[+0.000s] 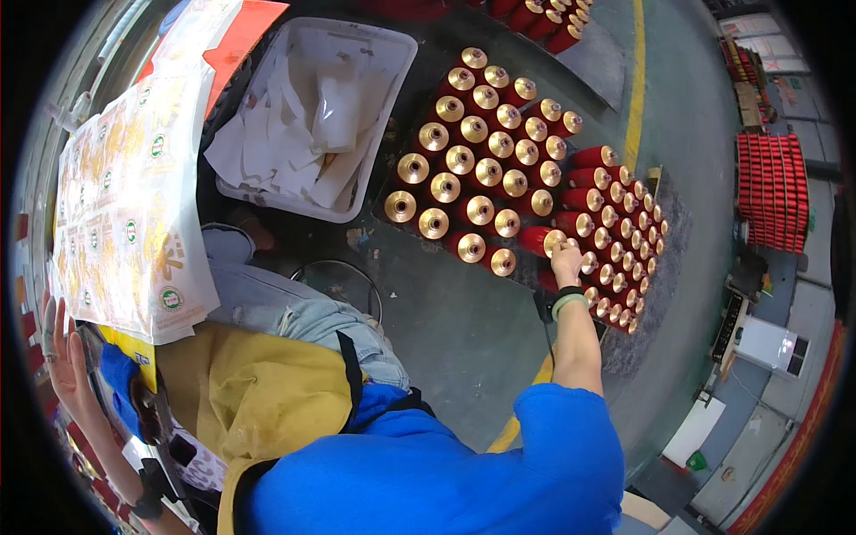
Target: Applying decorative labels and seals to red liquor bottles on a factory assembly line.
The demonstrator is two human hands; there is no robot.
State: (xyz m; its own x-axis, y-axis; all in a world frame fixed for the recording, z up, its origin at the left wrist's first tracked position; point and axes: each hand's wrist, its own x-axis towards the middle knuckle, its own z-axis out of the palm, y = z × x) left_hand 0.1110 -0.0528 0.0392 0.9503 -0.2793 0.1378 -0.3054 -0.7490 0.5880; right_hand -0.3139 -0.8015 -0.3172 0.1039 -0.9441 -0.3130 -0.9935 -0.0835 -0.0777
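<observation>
My right hand [566, 263] reaches out to the right, its fingers closed around the top of a red cylinder with a gold cap [537, 240]. That cylinder leans at the gap between two groups of the same kind. Nearer group cylinders [480, 210] stand in rows to the left of the hand, and more gold-capped cylinders [609, 216] stand to its right. My left hand [67, 357] is at the far left with fingers spread, holding nothing. It is beside a stack of printed sheets [134, 205] with gold patterns and green round marks.
A white plastic bin [406, 67] holds crumpled pale paper [285, 125]. An orange-red sheet [241, 40] lies behind the printed sheets. More red cylinders [539, 22] stand at the far end. Yellow lines [637, 89] mark the grey floor. Red stacks [772, 192] stand along the right wall.
</observation>
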